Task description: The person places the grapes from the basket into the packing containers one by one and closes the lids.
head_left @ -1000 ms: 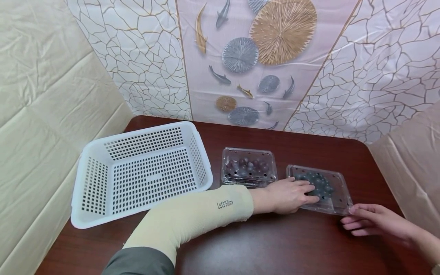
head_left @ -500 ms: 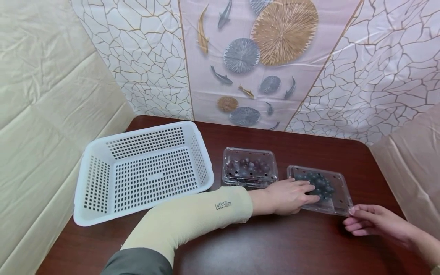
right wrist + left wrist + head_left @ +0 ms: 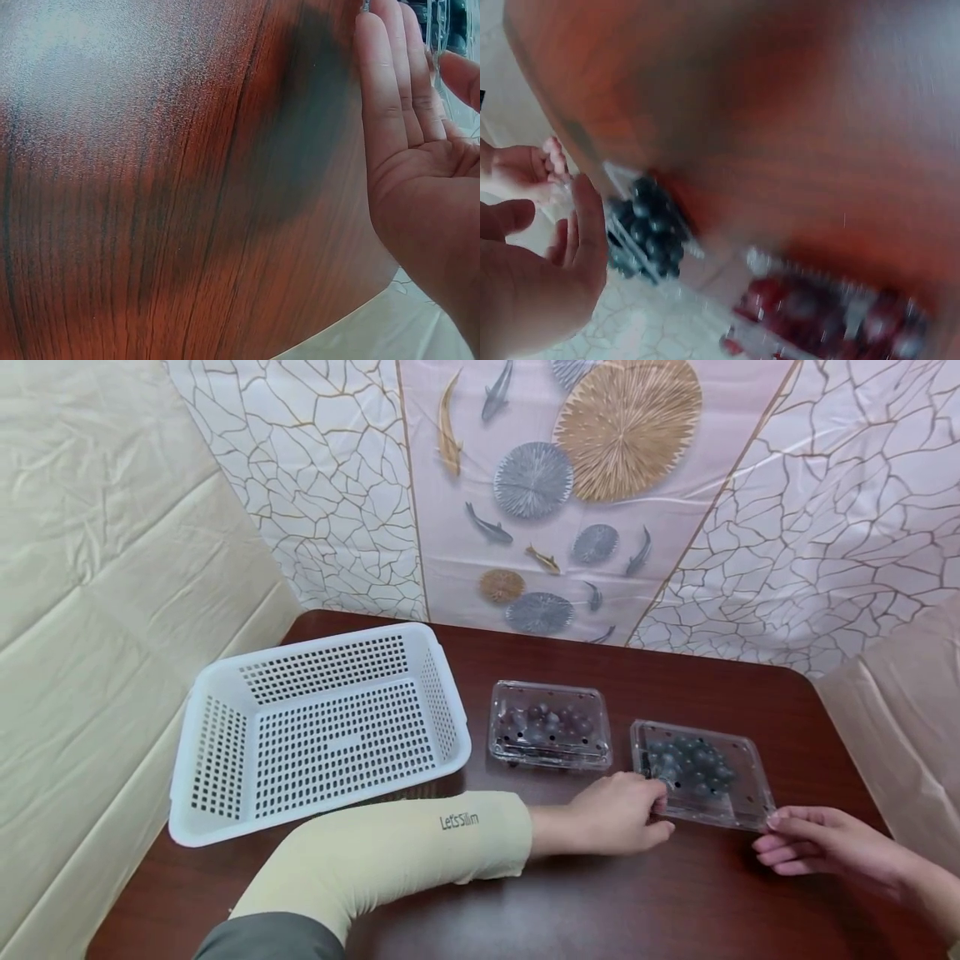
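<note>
A clear plastic clamshell box of dark grapes lies on the right of the table. My right hand pinches its near right corner between thumb and fingers. My left hand is at the box's near left corner, fingers bent, with the fingertips partly hidden; whether they touch it I cannot tell. In the left wrist view, blurred, that hand's thumb stands apart from its fingers beside the dark grapes. A second clear clamshell box of reddish grapes sits to the left, touched by neither hand.
A white perforated plastic basket stands on the left of the brown table. Beige fabric panels rise at both sides, and a patterned cloth wall stands behind the table.
My left hand has lifted off the top of the dark grape box and drawn back left to its near left corner. My right hand still pinches the right corner.
</note>
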`<act>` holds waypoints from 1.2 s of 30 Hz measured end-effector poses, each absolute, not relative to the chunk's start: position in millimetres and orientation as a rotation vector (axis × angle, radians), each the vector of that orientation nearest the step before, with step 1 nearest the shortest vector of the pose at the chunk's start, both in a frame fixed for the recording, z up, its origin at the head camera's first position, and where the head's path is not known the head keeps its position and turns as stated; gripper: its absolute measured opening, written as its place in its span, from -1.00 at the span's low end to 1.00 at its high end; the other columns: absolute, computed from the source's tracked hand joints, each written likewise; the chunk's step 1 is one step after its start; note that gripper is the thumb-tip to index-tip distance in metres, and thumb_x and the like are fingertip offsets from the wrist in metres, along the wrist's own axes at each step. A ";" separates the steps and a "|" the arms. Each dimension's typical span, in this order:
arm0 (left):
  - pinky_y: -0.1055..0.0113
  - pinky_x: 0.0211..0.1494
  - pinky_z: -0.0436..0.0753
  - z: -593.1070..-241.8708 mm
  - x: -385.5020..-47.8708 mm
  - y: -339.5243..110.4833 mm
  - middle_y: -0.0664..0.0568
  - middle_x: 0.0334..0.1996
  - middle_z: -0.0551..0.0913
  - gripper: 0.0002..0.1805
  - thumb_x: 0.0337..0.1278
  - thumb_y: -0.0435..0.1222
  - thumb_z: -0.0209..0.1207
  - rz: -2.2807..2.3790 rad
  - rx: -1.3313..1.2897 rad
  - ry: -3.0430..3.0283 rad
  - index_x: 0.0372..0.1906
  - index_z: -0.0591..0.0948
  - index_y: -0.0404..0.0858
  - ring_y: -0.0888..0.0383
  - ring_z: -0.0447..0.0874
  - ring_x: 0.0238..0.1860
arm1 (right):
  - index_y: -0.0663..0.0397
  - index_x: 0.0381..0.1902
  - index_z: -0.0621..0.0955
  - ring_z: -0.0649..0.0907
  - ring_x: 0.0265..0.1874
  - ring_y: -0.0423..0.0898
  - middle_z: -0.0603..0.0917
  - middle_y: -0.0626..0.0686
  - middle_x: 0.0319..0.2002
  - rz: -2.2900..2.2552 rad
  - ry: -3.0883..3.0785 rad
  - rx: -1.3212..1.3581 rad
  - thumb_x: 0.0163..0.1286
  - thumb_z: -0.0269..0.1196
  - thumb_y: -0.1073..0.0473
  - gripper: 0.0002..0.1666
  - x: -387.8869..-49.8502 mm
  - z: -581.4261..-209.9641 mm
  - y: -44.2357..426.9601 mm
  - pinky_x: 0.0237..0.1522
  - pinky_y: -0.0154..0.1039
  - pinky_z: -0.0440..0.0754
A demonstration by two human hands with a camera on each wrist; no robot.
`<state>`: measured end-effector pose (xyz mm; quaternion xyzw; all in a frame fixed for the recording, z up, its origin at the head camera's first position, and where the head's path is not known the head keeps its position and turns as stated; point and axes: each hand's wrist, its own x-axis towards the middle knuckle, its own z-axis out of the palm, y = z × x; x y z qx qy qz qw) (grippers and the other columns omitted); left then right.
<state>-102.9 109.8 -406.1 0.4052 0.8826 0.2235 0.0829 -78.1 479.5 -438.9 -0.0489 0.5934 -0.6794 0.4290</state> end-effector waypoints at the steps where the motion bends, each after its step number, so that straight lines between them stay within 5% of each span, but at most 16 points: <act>1: 0.62 -0.31 0.47 -407.8 -101.1 109.5 0.33 -0.41 0.59 -0.83 0.44 -0.03 0.31 0.725 1.134 2.608 -0.25 0.67 0.01 0.44 0.53 -0.40 | 0.01 0.11 0.66 0.81 0.06 0.01 0.82 0.14 0.06 -1.696 1.479 -0.124 0.79 -0.33 0.34 -0.43 -78.3 -438.8 479.6 0.14 -0.11 0.77; 5: 0.61 -0.45 0.50 -417.5 -95.3 114.1 0.33 -0.59 0.61 -0.72 0.46 0.00 0.28 0.907 0.736 2.482 -0.41 0.63 0.02 0.42 0.59 -0.61 | 0.01 0.11 0.66 0.81 0.07 0.02 0.82 0.15 0.06 -1.700 1.469 -0.130 0.79 -0.34 0.34 -0.42 -79.0 -439.1 479.9 0.14 -0.10 0.77; 9: 0.34 -0.60 0.70 -429.3 -92.6 123.1 0.13 -0.69 0.66 -0.70 0.47 -0.03 0.29 1.159 0.320 2.289 -0.40 0.62 -0.07 0.18 0.65 -0.79 | 0.01 0.11 0.67 0.81 0.07 0.02 0.82 0.16 0.06 -1.705 1.465 -0.137 0.79 -0.34 0.34 -0.42 -79.2 -439.4 479.3 0.14 -0.10 0.76; 13: 0.06 -0.56 0.78 -435.9 -92.7 128.9 -0.08 -0.59 0.72 -0.67 0.49 -0.10 0.25 1.426 0.082 2.068 -0.39 0.62 -0.22 -0.08 0.79 -0.63 | 0.00 0.11 0.67 0.81 0.07 0.02 0.82 0.15 0.06 -1.709 1.467 -0.142 0.79 -0.34 0.34 -0.41 -79.1 -439.2 478.7 0.14 -0.10 0.76; 22: -0.10 -0.44 0.80 -443.8 -96.5 139.1 -0.29 -0.46 0.75 -0.79 0.46 -0.33 0.10 1.724 -0.080 1.778 -0.33 0.59 -0.35 -0.39 0.84 -0.34 | 0.00 0.12 0.67 0.81 0.08 0.02 0.82 0.15 0.07 -1.716 1.454 -0.158 0.78 -0.35 0.35 -0.39 -79.8 -440.0 478.7 0.15 -0.10 0.76; 36: -0.29 -0.18 0.77 -440.7 -101.3 143.5 -0.38 -0.37 0.76 -0.78 0.47 -0.45 -0.05 1.758 -0.079 1.652 -0.39 0.49 -0.32 -0.48 0.81 -0.21 | 0.01 0.13 0.67 0.81 0.08 0.03 0.81 0.16 0.08 -1.729 1.439 -0.164 0.79 -0.35 0.36 -0.40 -80.4 -441.1 478.9 0.15 -0.10 0.76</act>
